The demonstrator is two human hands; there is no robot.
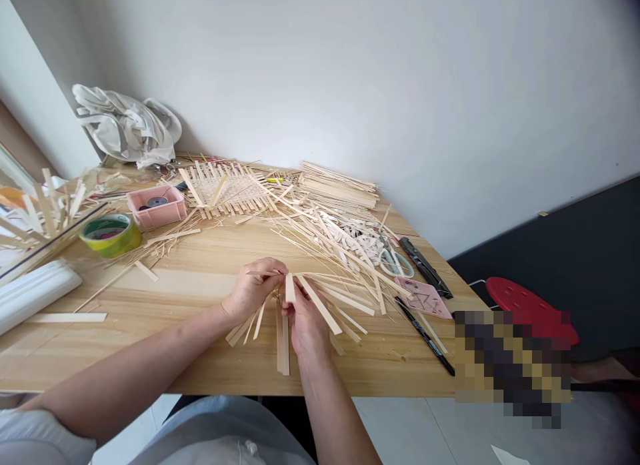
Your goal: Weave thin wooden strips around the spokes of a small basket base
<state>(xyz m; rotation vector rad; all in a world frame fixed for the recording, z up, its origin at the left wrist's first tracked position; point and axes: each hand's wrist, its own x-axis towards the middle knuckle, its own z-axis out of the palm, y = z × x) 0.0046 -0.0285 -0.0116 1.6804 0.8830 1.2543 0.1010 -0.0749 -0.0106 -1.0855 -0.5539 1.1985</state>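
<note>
Over the front middle of the table, my left hand point(255, 290) is closed in a pinch on thin pale bamboo strips at the hub of a loose bundle. My right hand point(309, 321) grips the same bamboo strips point(320, 303) from the near side, its thumb and fingers close to my left fingertips. The strips fan out to the right, toward me and a little to the left. A wider pair of strips point(283, 345) hangs down between my wrists. Where the strips cross, my fingers hide the join.
A woven strip panel point(225, 188) and a strip stack point(337, 188) lie at the back. Left are a pink box point(157, 208) and tape roll point(111, 235). Right are scissors point(397, 261), a utility knife point(425, 268), a pink tray point(425, 298) and a black pen point(424, 335).
</note>
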